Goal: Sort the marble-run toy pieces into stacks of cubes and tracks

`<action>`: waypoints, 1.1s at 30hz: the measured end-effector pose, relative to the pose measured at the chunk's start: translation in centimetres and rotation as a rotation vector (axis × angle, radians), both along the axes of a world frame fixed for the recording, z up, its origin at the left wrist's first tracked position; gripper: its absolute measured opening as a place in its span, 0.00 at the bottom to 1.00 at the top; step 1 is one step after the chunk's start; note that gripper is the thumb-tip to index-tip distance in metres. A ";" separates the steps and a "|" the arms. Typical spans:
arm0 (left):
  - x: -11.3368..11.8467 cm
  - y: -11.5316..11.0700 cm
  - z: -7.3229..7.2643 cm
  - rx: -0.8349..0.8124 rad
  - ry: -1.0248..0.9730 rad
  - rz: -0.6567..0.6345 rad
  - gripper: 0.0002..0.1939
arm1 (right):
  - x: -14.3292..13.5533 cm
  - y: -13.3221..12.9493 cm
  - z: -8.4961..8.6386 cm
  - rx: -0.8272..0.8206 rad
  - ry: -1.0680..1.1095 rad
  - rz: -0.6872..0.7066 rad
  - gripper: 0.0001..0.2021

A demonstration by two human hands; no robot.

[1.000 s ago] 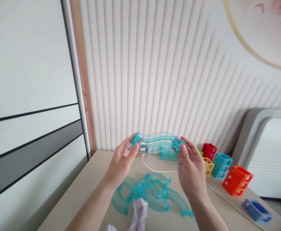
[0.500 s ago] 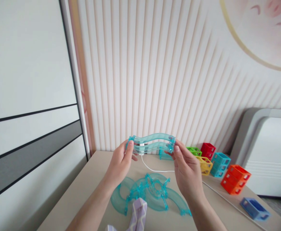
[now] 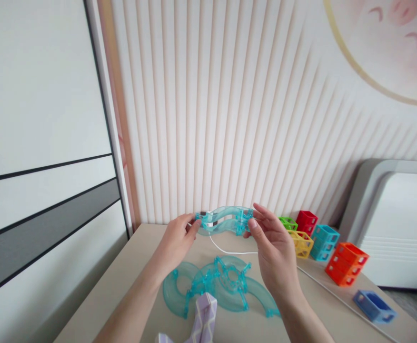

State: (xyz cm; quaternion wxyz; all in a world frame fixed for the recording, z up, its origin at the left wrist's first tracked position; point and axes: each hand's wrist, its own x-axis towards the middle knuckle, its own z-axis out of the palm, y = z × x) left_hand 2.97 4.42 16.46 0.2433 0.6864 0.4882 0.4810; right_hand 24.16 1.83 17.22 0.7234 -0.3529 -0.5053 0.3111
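Observation:
Wavy, see-through teal track pieces (image 3: 224,220) are held up above the back of the table, one beside the other. My left hand (image 3: 180,238) pinches their left end between thumb and fingers. At the right end my right hand (image 3: 271,240) grips them with the thumb in front, its upper fingers spread behind. Below, on the table, lies a pile of curved teal track pieces (image 3: 215,283). A purple patterned object (image 3: 204,317) is in front of that pile, partly cut off by the lower edge.
To the right on the beige table (image 3: 130,267) are red (image 3: 306,222), green (image 3: 287,223), yellow (image 3: 301,244), teal (image 3: 324,242), orange (image 3: 346,263) and blue (image 3: 374,306) blocks. A white cable (image 3: 230,252) crosses the table. The ribbed wall (image 3: 208,105) stands behind.
The held track pieces have tilted and dropped slightly, showing more of their surface. My right hand has moved a little left, and its upper fingers have lifted.

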 end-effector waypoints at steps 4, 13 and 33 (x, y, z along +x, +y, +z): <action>-0.1 0.3 -0.3 -0.012 -0.059 0.020 0.14 | 0.0 -0.2 -0.1 -0.025 0.002 0.055 0.19; -0.1 0.3 -0.2 0.046 -0.145 0.067 0.13 | 0.4 -0.2 -0.1 -0.086 0.035 0.178 0.19; 0.2 -0.1 0.0 0.152 -0.130 0.118 0.12 | 0.7 -0.1 -0.2 -0.053 0.113 0.198 0.16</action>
